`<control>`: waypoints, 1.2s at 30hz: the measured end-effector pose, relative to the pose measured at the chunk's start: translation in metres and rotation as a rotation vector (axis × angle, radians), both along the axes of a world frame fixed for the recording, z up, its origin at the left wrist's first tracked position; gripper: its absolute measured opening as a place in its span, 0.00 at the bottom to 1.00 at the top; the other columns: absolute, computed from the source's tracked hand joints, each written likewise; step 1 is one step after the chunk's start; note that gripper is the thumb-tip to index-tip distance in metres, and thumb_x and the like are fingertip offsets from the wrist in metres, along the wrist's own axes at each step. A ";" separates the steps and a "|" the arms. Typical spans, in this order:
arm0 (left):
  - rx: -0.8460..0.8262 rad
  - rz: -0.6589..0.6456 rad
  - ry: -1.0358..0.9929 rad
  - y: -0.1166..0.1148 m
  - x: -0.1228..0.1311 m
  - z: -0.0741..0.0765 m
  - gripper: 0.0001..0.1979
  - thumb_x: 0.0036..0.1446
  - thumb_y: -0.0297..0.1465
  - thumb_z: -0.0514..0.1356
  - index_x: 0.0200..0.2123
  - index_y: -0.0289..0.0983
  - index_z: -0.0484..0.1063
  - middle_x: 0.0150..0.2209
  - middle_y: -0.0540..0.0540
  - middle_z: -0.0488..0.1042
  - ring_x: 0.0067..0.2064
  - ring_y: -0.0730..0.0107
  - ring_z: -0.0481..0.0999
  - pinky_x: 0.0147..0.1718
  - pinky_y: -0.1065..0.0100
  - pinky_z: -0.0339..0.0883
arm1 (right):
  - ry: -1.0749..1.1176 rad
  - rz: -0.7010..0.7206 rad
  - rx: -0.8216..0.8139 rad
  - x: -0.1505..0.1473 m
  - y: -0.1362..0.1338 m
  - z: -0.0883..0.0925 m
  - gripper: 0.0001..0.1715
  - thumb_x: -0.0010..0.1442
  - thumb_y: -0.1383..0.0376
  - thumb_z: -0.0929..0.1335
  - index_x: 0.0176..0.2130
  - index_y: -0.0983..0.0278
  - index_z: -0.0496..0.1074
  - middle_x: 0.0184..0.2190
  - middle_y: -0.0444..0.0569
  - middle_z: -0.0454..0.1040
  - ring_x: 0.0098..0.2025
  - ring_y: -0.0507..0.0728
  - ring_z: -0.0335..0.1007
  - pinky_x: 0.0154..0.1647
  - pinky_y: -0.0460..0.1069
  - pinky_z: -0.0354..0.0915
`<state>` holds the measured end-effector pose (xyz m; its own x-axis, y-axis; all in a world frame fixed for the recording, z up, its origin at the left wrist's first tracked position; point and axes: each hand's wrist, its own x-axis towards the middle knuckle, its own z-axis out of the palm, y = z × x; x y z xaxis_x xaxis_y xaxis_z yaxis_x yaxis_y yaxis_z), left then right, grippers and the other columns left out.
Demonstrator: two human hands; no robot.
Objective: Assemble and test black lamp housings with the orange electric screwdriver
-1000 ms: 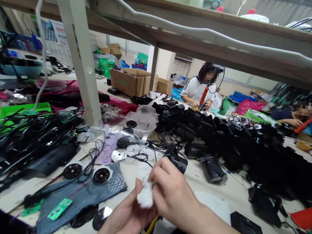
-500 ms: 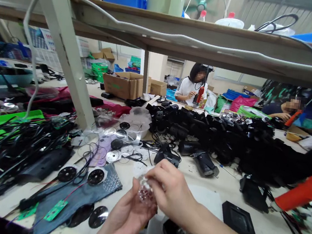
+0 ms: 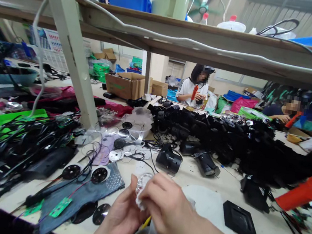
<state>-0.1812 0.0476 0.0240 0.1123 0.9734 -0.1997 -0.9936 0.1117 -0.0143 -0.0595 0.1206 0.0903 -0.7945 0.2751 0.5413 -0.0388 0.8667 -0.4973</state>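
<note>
My left hand [image 3: 125,218] holds a clear, round plastic piece [image 3: 143,180] by its edge, thumb up along its left side. My right hand [image 3: 165,202] is closed at the piece's right side, its fingers pinching a small white wad [image 3: 140,204] that looks like cloth or tissue, pressed against the piece. The right fingers hide much of both. Just below the hands, a cable with a yellow part [image 3: 146,223] shows. To the left, two black discs [image 3: 101,213] lie by a grey-blue cloth [image 3: 79,195] bearing a green circuit board [image 3: 60,207].
Black cables [image 3: 23,144] are heaped at the left, below a slanting white post [image 3: 71,53]. Black housings [image 3: 169,159] pile up across the back. A black square frame [image 3: 239,220] and an orange electric screwdriver [image 3: 305,193] are at the right. Two people sit opposite.
My right hand has swung lower and turned over the clear piece, bringing the white wad to its lower edge. The left hand has dropped slightly. The view has shifted a little.
</note>
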 end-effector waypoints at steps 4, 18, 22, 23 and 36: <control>0.010 -0.028 0.035 0.000 -0.001 -0.001 0.09 0.54 0.33 0.66 0.32 0.31 0.75 0.30 0.45 0.80 0.32 0.66 0.80 0.34 0.65 0.77 | 0.047 -0.025 -0.014 -0.001 0.003 0.000 0.10 0.61 0.75 0.60 0.33 0.65 0.67 0.31 0.49 0.65 0.35 0.56 0.61 0.35 0.49 0.60; 0.040 -0.085 0.281 -0.007 0.001 0.000 0.19 0.42 0.37 0.73 0.35 0.29 0.79 0.33 0.41 0.80 0.33 0.64 0.79 0.35 0.64 0.77 | 0.078 -0.127 -0.123 0.001 0.017 -0.010 0.08 0.57 0.76 0.62 0.31 0.65 0.67 0.30 0.47 0.66 0.35 0.55 0.63 0.35 0.48 0.59; 0.043 -0.049 0.452 -0.012 -0.008 0.001 0.25 0.42 0.39 0.73 0.40 0.28 0.79 0.34 0.40 0.80 0.33 0.64 0.79 0.34 0.66 0.76 | 0.023 -0.323 -0.492 0.009 0.039 -0.018 0.01 0.53 0.69 0.67 0.30 0.64 0.70 0.27 0.45 0.69 0.30 0.53 0.64 0.32 0.48 0.58; 0.028 -0.038 0.489 -0.013 -0.009 0.002 0.24 0.41 0.37 0.74 0.40 0.28 0.79 0.34 0.40 0.80 0.33 0.65 0.79 0.34 0.68 0.75 | 0.015 -0.345 -0.582 0.011 0.043 -0.020 0.02 0.52 0.67 0.67 0.30 0.64 0.70 0.27 0.45 0.70 0.29 0.53 0.63 0.30 0.48 0.58; -0.081 0.420 1.853 -0.008 0.003 0.001 0.40 0.37 0.31 0.72 0.56 0.38 0.63 0.45 0.42 0.73 0.44 0.60 0.74 0.49 0.57 0.68 | -0.022 -0.287 -0.684 0.021 0.027 -0.004 0.08 0.51 0.69 0.70 0.36 0.65 0.76 0.32 0.47 0.71 0.34 0.55 0.67 0.36 0.49 0.63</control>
